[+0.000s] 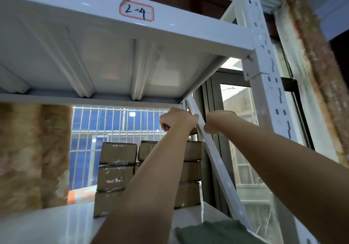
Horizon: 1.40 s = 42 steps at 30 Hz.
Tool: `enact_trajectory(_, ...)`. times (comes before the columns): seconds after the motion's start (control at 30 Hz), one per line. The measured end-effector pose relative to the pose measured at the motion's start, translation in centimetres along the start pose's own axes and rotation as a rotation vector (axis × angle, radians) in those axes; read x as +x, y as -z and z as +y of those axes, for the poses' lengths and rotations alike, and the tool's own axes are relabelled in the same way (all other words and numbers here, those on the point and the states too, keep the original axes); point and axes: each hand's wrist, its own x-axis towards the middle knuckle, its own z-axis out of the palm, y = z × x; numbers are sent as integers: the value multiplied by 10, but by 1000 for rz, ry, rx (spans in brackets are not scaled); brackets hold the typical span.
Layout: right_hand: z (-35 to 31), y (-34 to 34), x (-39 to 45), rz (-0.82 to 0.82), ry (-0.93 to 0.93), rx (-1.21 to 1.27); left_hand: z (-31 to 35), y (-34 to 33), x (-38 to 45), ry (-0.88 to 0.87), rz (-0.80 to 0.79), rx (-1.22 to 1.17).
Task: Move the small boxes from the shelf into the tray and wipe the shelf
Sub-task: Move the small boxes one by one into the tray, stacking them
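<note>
Small brown cardboard boxes stand in stacks at the back of the white shelf (pixel 47 224): a left stack (pixel 117 154), a middle one (pixel 147 149) and a right stack (pixel 191 151), partly hidden by my left forearm. My left hand (pixel 177 120) is raised to the top of the right stack, fingers curled over the topmost small box (pixel 192 132), of which only a sliver shows. My right hand (pixel 219 120) is at the same height, just right of the diagonal brace (pixel 217 160), fingers curled; what it grips is hidden. A green cloth (pixel 217 232) lies on the shelf's front right.
The upper shelf (pixel 113 64), labelled 2-4 (pixel 137 10), hangs close above both hands. A white upright post (pixel 264 92) stands at the right. Behind the boxes are a barred window (pixel 113 122) and curtains (pixel 34 153). No tray is in view.
</note>
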Motion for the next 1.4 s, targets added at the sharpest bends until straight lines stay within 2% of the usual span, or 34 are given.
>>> enact_trajectory(0.13,-20,5,-7,-9,29,30,-16,9,-4,-53,127,50)
enact_trajectory(0.33,-46,3,-18,-13,90,106,-53,23,-21,-114,212,86)
enact_trajectory(0.53,-63,10,-45,3,188,234,-93,35,-59,-165,392,179)
enact_trajectory(0.63,-69,12,-64,-26,259,296,-103,46,-79,-223,429,228)
enact_trajectory(0.73,-70,9,-85,28,312,331,-112,52,-103,-228,444,262)
enact_trajectory(0.87,-76,7,-118,29,411,371,-124,59,-143,-140,464,274)
enact_trajectory(1.0,-96,11,-155,-45,563,444,-151,75,-177,6,420,284)
enact_trajectory(1.1,-114,17,-175,-81,650,528,-170,94,-195,199,414,166)
enact_trajectory(1.2,-133,26,-199,-101,732,521,-190,115,-207,476,406,52)
enact_trajectory(1.27,-148,31,-216,-84,805,536,-205,127,-219,568,376,86)
enact_trajectory(1.4,-179,47,-254,-41,906,612,-237,149,-243,640,359,196)
